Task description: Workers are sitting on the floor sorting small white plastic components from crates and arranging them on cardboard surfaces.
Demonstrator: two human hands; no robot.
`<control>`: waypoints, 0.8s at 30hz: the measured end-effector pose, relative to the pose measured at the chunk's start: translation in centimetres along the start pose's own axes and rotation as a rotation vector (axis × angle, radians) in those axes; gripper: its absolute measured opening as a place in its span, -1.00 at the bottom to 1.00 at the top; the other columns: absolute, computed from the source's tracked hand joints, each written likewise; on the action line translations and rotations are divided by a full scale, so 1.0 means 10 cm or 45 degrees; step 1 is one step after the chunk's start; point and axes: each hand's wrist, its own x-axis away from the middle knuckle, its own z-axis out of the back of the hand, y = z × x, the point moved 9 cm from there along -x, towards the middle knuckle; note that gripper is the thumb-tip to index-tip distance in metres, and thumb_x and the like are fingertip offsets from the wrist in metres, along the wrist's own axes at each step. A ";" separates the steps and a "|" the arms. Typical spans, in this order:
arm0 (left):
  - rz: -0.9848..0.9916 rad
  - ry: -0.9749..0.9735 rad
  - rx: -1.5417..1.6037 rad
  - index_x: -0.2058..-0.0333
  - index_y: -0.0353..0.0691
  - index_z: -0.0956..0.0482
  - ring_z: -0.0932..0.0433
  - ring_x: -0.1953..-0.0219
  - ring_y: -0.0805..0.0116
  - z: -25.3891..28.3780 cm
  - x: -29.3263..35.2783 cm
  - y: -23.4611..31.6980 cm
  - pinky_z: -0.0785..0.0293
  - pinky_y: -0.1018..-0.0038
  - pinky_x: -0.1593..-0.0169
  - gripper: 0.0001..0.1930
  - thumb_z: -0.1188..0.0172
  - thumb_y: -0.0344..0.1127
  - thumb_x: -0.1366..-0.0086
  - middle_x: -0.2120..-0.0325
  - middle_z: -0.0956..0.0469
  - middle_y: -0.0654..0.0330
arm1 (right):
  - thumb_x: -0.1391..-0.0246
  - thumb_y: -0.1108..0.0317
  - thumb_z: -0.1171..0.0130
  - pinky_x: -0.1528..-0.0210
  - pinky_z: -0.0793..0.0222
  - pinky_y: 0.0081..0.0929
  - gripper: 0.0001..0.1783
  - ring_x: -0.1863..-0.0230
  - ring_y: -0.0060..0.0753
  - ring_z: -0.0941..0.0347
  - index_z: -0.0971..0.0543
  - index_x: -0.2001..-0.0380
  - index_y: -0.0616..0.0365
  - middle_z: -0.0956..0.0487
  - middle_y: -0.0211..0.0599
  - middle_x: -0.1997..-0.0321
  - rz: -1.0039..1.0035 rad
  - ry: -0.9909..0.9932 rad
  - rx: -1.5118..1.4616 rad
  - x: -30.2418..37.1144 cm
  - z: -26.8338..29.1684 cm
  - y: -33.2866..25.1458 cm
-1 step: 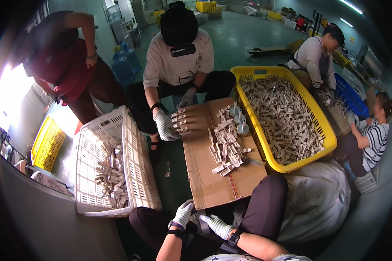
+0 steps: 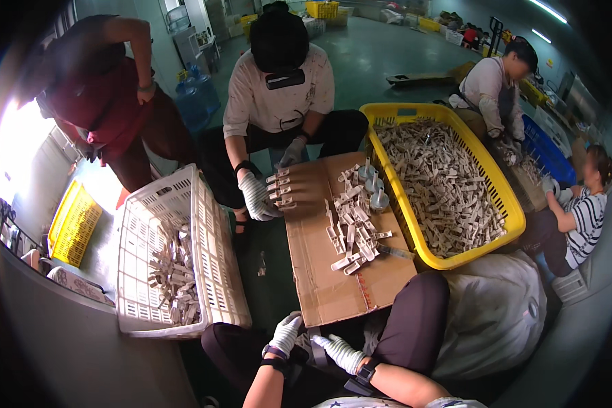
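Note:
My left hand [image 2: 285, 334], in a white striped glove, is closed low before my lap, by the near left corner of a cardboard sheet [image 2: 313, 285]. Just right of it, my right hand [image 2: 341, 353], gloved alike, points left with its fingers together. Between the hands is a dark grey strip [image 2: 318, 352], with some small pale pieces beside it. What either hand grips is too hidden to name. On the cardboard lies a loose heap of off-white plastic clip-like parts [image 2: 357, 228], and several similar ones stand in a row [image 2: 282, 189] at its left edge.
A white crate [image 2: 221, 272] holding parts stands left, and a full yellow crate [image 2: 469, 257] right. A white sack [image 2: 489, 319] lies beside my right knee. Opposite sits a person [image 2: 279, 95] with gloved hands by the cardboard. Another person [image 2: 102, 109] stands left; two more work right.
The person standing at the left has shifted very slightly. Both my hands and the parts on the cardboard look the same.

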 end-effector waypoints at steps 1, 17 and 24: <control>-0.007 -0.002 0.017 0.01 -0.29 -0.54 -0.56 0.17 0.36 0.00 -0.01 0.00 -0.50 0.46 0.04 -0.72 -0.13 -0.37 -0.32 0.19 -0.59 0.20 | -0.21 0.14 -0.13 -0.10 -0.27 -0.46 -0.58 0.00 -0.45 -0.38 -0.51 0.02 0.26 -0.56 -0.28 0.07 -0.063 0.067 -0.049 -0.03 0.05 0.08; -0.082 -0.005 -0.125 0.01 -0.34 -0.52 -0.54 0.17 0.37 0.00 -0.08 0.05 -0.48 0.48 0.05 -0.68 -0.13 -0.32 -0.32 0.20 -0.58 0.16 | 0.45 -0.24 -0.52 -0.43 0.07 -0.03 0.47 -0.44 0.31 0.13 0.12 -0.40 0.14 0.28 0.19 -0.49 -0.052 0.461 1.884 -0.32 1.62 -2.89; -0.170 0.036 -0.197 -0.01 -0.37 -0.51 -0.55 0.14 0.34 0.05 -0.07 0.06 -0.48 0.48 0.01 -0.66 -0.12 -0.32 -0.33 0.16 -0.57 0.11 | 0.38 -0.46 -0.35 -0.47 0.46 0.04 0.55 -0.50 0.23 0.51 0.33 -0.41 0.12 0.38 0.19 -0.50 -0.123 0.488 1.610 -1.23 1.74 -2.78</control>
